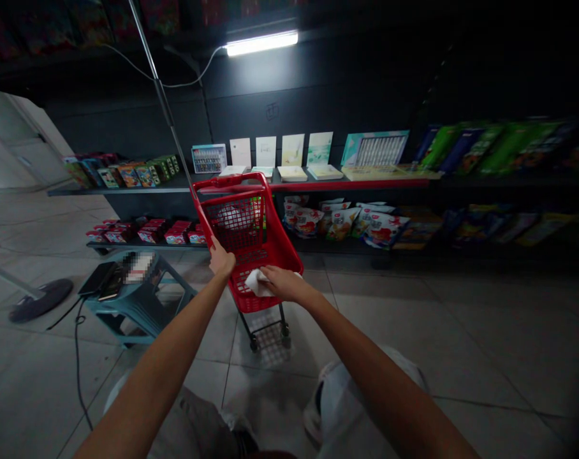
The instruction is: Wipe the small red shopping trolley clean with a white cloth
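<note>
Standing left of the red cart (280, 245), a teal stool (141, 312) holds phones (101, 280).

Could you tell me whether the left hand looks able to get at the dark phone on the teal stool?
Probably yes: the left hand rests on the red shopping cart, and only floor lies between it and the dark phone on the teal stool.

Dim overall; lone fluorescent tube (261, 43) glares top centre, edges warp, right-hand shelf goods (490, 150) blur, corners fall dark.
</note>
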`<control>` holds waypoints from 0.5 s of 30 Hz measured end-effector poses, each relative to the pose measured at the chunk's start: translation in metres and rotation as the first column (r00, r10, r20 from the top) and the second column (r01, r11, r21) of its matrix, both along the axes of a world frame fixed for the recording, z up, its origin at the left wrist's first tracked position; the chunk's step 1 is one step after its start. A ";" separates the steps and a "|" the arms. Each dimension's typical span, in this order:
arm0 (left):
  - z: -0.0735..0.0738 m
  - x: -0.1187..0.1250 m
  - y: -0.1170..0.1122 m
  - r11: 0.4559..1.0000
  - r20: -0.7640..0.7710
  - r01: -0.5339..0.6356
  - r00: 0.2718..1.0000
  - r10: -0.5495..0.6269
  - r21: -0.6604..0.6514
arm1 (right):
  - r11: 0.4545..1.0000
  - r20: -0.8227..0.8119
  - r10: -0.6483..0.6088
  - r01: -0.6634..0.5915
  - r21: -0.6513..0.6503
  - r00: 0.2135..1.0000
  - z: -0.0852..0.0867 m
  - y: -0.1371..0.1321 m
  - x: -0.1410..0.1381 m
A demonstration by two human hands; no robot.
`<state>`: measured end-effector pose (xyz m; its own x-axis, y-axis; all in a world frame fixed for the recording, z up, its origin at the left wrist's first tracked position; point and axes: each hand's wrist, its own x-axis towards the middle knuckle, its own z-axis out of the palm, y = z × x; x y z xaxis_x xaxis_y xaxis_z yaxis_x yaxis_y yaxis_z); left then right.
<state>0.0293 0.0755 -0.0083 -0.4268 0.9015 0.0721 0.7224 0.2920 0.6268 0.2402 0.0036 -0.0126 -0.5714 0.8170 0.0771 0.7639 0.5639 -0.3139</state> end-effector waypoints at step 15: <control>-0.002 0.019 0.001 1.000 0.079 -0.022 0.997 0.020 0.018 | 0.683 -0.614 -0.516 0.719 0.126 0.597 -0.026 0.003 0.098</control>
<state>0.0484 0.0767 -0.0106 -0.4505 0.8911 0.0544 0.6648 0.2941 0.6867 0.3382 0.0062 -0.0387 0.2738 0.8127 0.5143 0.7508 0.1536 -0.6425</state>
